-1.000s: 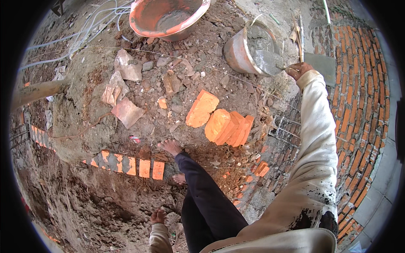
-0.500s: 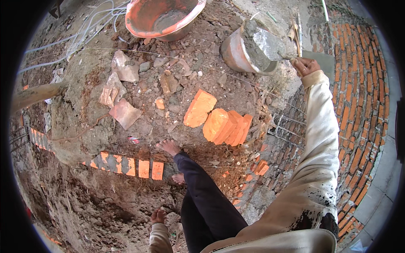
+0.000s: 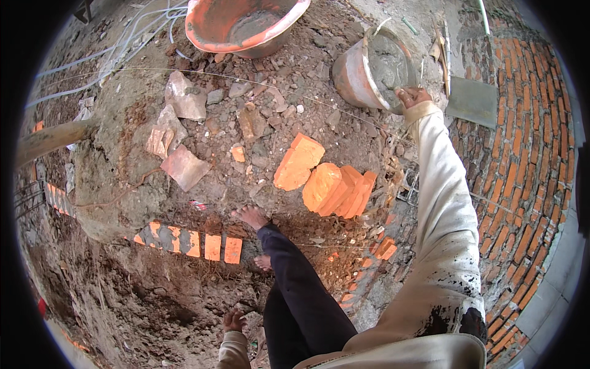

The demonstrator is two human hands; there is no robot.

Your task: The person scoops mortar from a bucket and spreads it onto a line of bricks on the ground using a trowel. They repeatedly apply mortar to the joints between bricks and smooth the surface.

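My right hand (image 3: 413, 96) is closed at the near right rim of a tilted bucket (image 3: 351, 80), around a trowel's handle that the fingers mostly cover. Its blade, seen a moment ago, is now hidden in or behind the wet grey mortar (image 3: 389, 61) inside. Low in the view, my left hand (image 3: 234, 320) hangs over the dirt beside my leg, holding nothing, its fingers loosely apart. Between my feet and the bucket, several orange bricks (image 3: 339, 190) lean together on the rubble, with another orange brick piece (image 3: 298, 161) beside them.
An orange basin (image 3: 215, 44) with mortar stands at the far side. A taut string crosses the ground. Bricks set in mortar (image 3: 193, 244) form a row at left. Broken slabs (image 3: 185, 167), pale hoses (image 3: 132, 40), a flat grey board (image 3: 472, 101) and brick paving (image 3: 522, 141) lie around.
My right hand has moved left and closer to the bucket's opening, and the trowel blade has dropped out of sight there. The left hand has shifted slightly, its fingers a little more spread.
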